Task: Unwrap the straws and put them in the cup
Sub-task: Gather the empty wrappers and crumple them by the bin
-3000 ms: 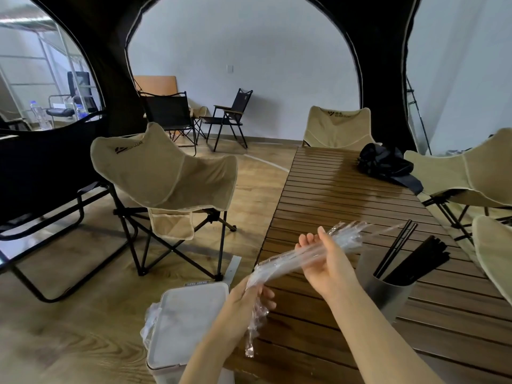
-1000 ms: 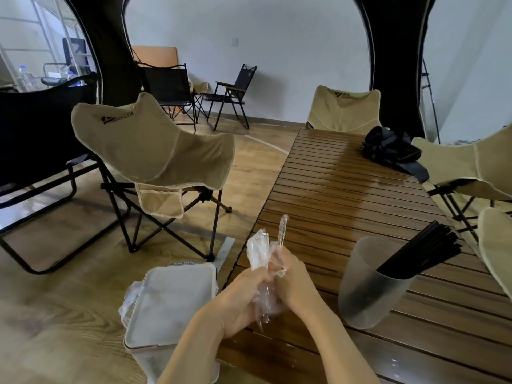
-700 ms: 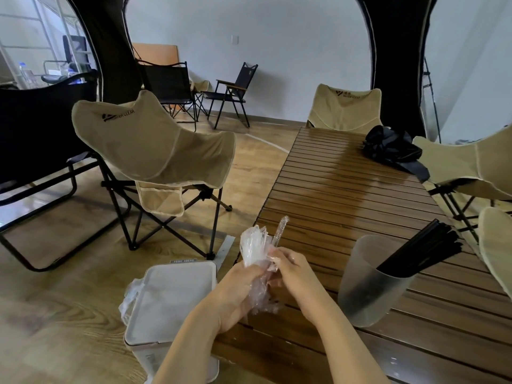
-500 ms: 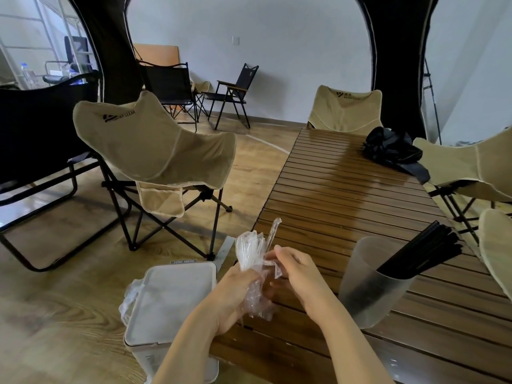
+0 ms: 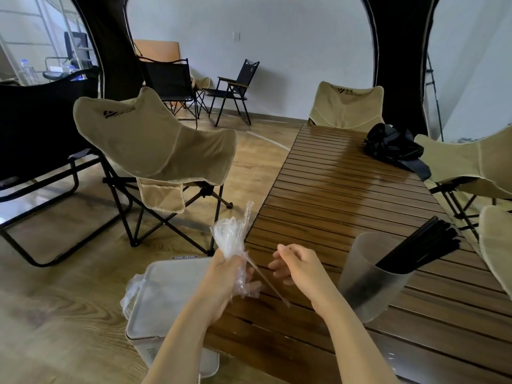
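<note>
Two hands hover over the near edge of the slatted tabletop [image 5: 332, 189]. The left hand [image 5: 224, 275] grips a crumpled bundle of clear wrappers [image 5: 228, 236]. The right hand [image 5: 296, 267], just beside it, holds nothing, its fingers loosely curled. Black straws [image 5: 415, 245] lean in the frosted cup [image 5: 365, 286] standing on the tabletop at right.

L hand [image 5: 227, 275] grips wrappers [image 5: 228, 239]; R hand [image 5: 297, 266] free.

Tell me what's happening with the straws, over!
Left hand grips bunched clear wrappers. Right hand open, holding nothing. Black straws lean in frosted cup on table. Nothing between hands and cup.
</note>
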`<act>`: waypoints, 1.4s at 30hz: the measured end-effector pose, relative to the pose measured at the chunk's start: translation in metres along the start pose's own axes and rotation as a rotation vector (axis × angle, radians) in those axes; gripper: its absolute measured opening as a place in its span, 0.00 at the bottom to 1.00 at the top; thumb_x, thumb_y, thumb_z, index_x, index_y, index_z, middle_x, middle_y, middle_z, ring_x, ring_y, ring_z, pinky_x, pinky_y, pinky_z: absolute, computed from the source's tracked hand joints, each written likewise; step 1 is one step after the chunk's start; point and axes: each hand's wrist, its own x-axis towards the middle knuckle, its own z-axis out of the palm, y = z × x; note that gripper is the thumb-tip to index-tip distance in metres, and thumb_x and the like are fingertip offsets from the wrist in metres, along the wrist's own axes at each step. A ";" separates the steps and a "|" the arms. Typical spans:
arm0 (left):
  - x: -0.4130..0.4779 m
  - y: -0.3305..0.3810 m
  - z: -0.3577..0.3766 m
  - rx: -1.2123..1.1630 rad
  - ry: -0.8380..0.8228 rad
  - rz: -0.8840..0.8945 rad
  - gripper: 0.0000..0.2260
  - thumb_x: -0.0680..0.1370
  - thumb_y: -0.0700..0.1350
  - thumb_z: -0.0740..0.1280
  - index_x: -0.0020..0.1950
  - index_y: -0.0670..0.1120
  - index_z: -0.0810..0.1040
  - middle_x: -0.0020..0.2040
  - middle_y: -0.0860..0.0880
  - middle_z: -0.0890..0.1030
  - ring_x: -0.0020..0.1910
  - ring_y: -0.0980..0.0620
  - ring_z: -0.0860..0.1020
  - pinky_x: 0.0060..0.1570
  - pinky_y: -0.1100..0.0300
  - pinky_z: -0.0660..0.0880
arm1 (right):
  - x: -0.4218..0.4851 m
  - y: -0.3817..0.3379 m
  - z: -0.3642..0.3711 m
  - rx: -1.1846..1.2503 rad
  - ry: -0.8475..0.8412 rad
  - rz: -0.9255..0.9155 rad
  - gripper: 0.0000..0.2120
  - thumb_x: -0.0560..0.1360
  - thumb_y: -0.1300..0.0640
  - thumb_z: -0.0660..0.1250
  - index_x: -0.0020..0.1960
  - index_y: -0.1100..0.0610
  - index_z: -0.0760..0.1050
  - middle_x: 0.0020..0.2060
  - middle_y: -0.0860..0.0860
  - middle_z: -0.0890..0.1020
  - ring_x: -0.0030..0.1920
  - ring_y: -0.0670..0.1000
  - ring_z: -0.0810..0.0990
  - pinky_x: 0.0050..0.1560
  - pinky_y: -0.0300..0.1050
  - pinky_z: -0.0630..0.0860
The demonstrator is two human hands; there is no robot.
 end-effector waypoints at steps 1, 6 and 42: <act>0.001 0.001 -0.002 -0.023 0.034 0.004 0.11 0.79 0.37 0.62 0.59 0.48 0.66 0.52 0.40 0.74 0.48 0.45 0.77 0.46 0.46 0.80 | 0.000 0.001 0.000 -0.030 -0.007 0.000 0.11 0.80 0.49 0.57 0.52 0.53 0.75 0.43 0.48 0.83 0.43 0.46 0.82 0.49 0.43 0.79; -0.003 0.009 -0.009 -0.111 0.140 0.008 0.13 0.79 0.38 0.63 0.62 0.46 0.66 0.53 0.40 0.75 0.49 0.44 0.78 0.53 0.41 0.78 | -0.001 0.002 0.001 -0.140 -0.019 -0.015 0.09 0.80 0.53 0.58 0.52 0.54 0.76 0.42 0.49 0.83 0.41 0.46 0.82 0.44 0.38 0.77; 0.013 -0.003 -0.015 0.224 0.200 0.167 0.14 0.79 0.41 0.60 0.63 0.49 0.66 0.52 0.46 0.76 0.46 0.52 0.75 0.41 0.60 0.73 | -0.001 -0.001 0.039 -0.181 -0.003 -0.184 0.08 0.79 0.54 0.60 0.45 0.51 0.77 0.39 0.47 0.83 0.38 0.43 0.81 0.37 0.32 0.74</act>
